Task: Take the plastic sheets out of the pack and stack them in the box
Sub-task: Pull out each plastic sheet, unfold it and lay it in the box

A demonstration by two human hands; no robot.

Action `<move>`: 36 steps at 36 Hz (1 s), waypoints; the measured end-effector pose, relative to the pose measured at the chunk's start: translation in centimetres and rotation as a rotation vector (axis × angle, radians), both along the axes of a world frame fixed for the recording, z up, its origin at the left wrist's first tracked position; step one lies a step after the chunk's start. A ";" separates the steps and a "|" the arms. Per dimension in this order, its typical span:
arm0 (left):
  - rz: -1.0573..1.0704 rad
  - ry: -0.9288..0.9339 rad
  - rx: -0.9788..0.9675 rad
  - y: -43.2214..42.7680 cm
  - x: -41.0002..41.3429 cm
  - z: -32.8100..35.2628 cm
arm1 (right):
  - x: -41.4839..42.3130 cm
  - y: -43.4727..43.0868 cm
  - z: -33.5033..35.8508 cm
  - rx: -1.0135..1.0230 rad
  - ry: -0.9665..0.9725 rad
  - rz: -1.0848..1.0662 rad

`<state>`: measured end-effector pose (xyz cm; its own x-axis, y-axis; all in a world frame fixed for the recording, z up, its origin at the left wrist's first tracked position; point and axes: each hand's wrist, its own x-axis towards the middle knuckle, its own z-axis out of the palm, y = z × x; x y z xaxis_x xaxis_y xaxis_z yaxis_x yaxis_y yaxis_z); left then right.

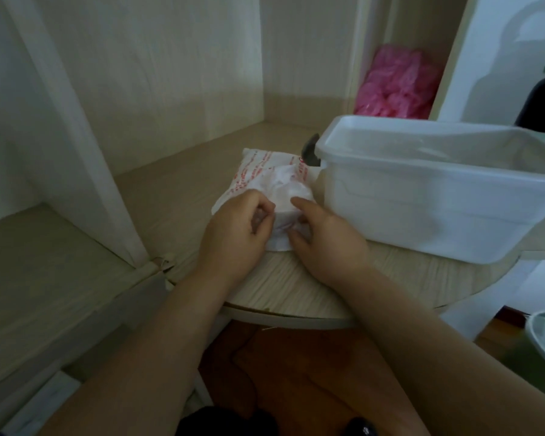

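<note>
- While the person leans over the rounded tabletop point(296, 294), the pack point(257, 171) lies flat on it, just left of the box point(422, 212) and close to the near edge.
- White with lines of red print, the pack has its long axis running away from the person. Its far end leans a little to the right, towards the box's near-left corner.
- Crumpled white sheets point(285, 184) bulge up out of the pack's middle, none of them lifted clear.
- Left hand point(236, 228): its grip is closed, fingers curled in and pinching the plastic at the pack's near end.
- Right hand point(328, 240): the forefinger lies stretched out on the crumpled plastic and the thumb sits against the pack's near edge. From where I stand I cannot tell whether that grip has hold of anything or only presses.
- The box is translucent white, lidless and upright, its long side stretching off to the right.
- Behind the box, a pink plastic bag point(394, 83) fills a cubby.
- A small dark grey object point(310, 152) sits at the box's back-left corner; I cannot make out what it is.
</note>
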<state>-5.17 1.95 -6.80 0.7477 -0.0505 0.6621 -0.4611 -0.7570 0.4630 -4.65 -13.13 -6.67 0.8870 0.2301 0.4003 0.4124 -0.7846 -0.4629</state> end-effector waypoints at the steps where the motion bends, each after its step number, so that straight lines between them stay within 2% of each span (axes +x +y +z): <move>1: 0.007 0.018 0.076 -0.1 0.2 -0.2 | -0.1 -0.1 0.1 0.007 0.005 0.013; 5: 0.004 0.004 0.311 0.1 1.0 -0.7 | -0.4 -0.1 0.2 0.060 0.020 0.041; 7: 0.004 -0.037 0.331 0.3 0.9 -0.7 | -0.6 -0.2 0.1 0.096 0.035 0.033; 13: -0.053 -0.087 0.185 0.3 0.3 -0.4 | -0.6 -0.2 -0.1 0.106 0.002 0.041; 18: -0.112 -0.074 -0.058 0.4 -0.2 -0.1 | -0.3 -0.2 -0.1 0.103 0.018 0.016; 26: -0.027 -0.088 -0.246 -0.1 -0.9 0.4 | -0.3 -0.4 0.1 0.139 0.039 0.006; 31: 0.119 -0.224 -0.363 -0.4 -1.1 0.4 | -0.7 0.0 0.2 -0.066 -0.013 0.012; 36: 0.108 -0.216 -0.375 -0.3 -1.2 0.6 | -0.4 0.6 0.0 -0.240 -0.060 0.004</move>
<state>-6.39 1.69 -6.22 0.5783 0.2937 0.7611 -0.5051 -0.6037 0.6168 -5.06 -12.57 -6.72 0.8623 0.3281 0.3856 0.4365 -0.8676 -0.2380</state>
